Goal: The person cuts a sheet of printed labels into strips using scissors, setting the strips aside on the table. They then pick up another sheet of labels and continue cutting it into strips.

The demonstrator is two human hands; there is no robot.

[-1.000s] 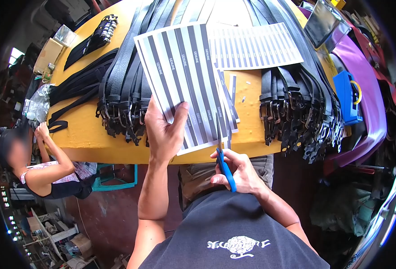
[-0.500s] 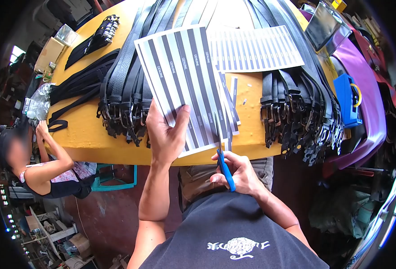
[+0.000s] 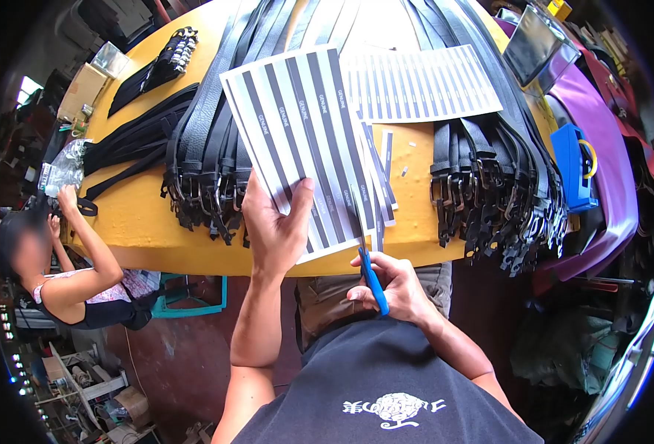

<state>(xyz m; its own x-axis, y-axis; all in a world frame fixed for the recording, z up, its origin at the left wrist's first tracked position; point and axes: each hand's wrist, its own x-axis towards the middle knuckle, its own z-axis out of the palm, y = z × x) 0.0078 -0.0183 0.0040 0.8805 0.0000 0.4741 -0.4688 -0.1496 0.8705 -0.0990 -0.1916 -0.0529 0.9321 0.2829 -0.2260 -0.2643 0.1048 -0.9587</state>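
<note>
My left hand (image 3: 279, 226) is closed on a striped label sheet (image 3: 290, 118), thumb on its face; dark bands marked "GENUINE" run along it. In my right hand (image 3: 393, 285) are blue-handled scissors (image 3: 373, 281), their blades at the sheet's lower right edge. Cut strips (image 3: 379, 170) lie on the table just beyond that edge. A second striped sheet (image 3: 423, 85) rests farther back across black belts. One pile of belts (image 3: 208, 148) lies left of my sheet, another pile (image 3: 490, 170) to the right, buckles toward me.
The table has a yellow cover (image 3: 193, 248). A blue box with a yellow handle (image 3: 575, 166) stands at its right, near purple material (image 3: 601, 148). At left, another person (image 3: 82, 274) handles a clear plastic bag (image 3: 64, 166) beside a teal stool (image 3: 190, 296).
My hands, the sheet and the scissors have hardly shifted; the sheet sits slightly lower. At left, the other person's hands have moved up toward the plastic bag.
</note>
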